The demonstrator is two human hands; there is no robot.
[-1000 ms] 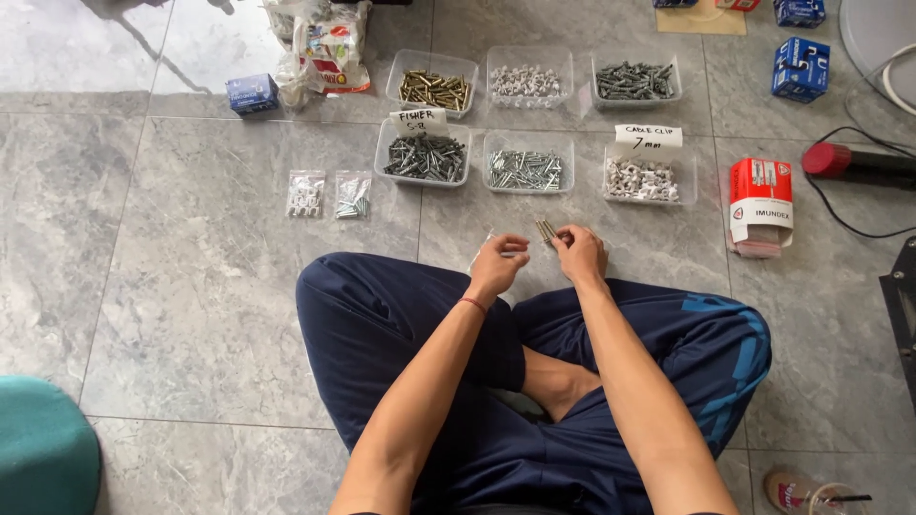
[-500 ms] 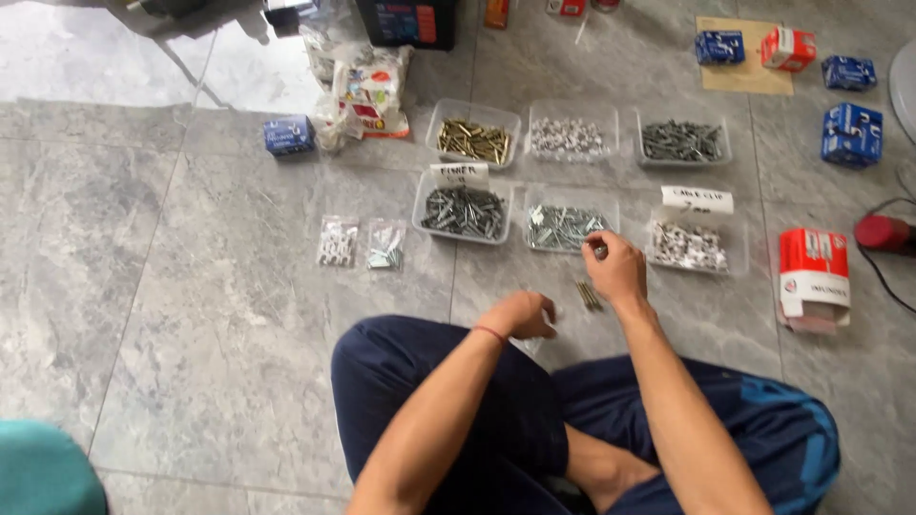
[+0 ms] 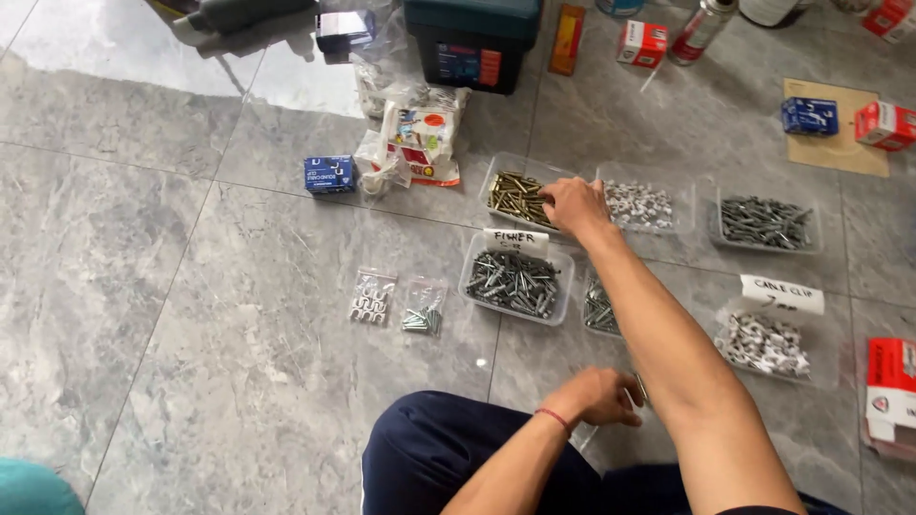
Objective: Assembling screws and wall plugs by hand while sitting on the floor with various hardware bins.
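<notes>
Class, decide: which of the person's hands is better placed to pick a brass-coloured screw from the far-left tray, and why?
Right. The right hand already reaches over the tray of brass-coloured screws, fingertips at its edge; the left hand rests low near the knee, far from that tray.

Grey marble-look tile floor point(image 3: 143, 286), grout lines crossing. On it: six clear plastic tubs in two rows. Back row: brass-coloured screws point(image 3: 513, 195), white clips point(image 3: 641, 203), grey plugs point(image 3: 766, 221). Front row: silver anchors point(image 3: 513, 282), grey fasteners point(image 3: 597, 310) partly hidden by arm, white cable clips point(image 3: 763, 345). Two small zip bags point(image 3: 396, 303) left of tubs. Blue box point(image 3: 329, 175), crumpled packets point(image 3: 412, 133), dark tool case point(image 3: 472, 43) behind. Red-white boxes point(image 3: 887, 386) at right; spray can point(image 3: 701, 30), possibly, at top edge.
</notes>
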